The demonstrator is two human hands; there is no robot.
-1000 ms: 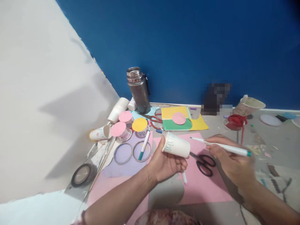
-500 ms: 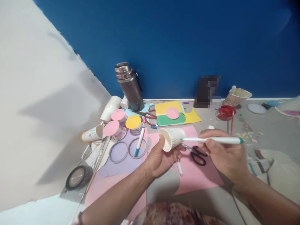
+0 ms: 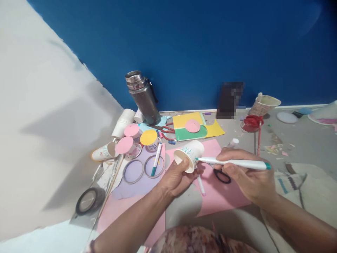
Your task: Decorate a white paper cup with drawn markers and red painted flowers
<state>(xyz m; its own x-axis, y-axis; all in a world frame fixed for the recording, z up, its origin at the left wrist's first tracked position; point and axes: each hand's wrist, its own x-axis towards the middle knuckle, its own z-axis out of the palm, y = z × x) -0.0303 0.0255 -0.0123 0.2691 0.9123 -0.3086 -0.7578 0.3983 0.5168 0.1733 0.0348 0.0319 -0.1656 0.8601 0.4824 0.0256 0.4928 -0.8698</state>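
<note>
Head view, left hand [image 3: 176,177] fingers curled round paper cup [image 3: 190,154], right hand [image 3: 246,172] pinching marker [image 3: 233,162]

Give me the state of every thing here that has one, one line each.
Left hand: gripping the paper cup.
Paper cup: held sideways, mouth toward camera.
Right hand: holding the marker.
Marker: uncapped, tip at the cup.
Flask: upright, lid off.
Scissors: lying on pink paper.

The paper cup [image 3: 190,154] lies tilted in the left hand [image 3: 176,177], with the right hand [image 3: 247,175] to its right holding a marker [image 3: 234,163] whose tip touches the cup. Scissors [image 3: 221,175] lie under the right hand. Two rings [image 3: 143,168] lie left of the left hand, a flask [image 3: 142,98] stands behind them.
</note>
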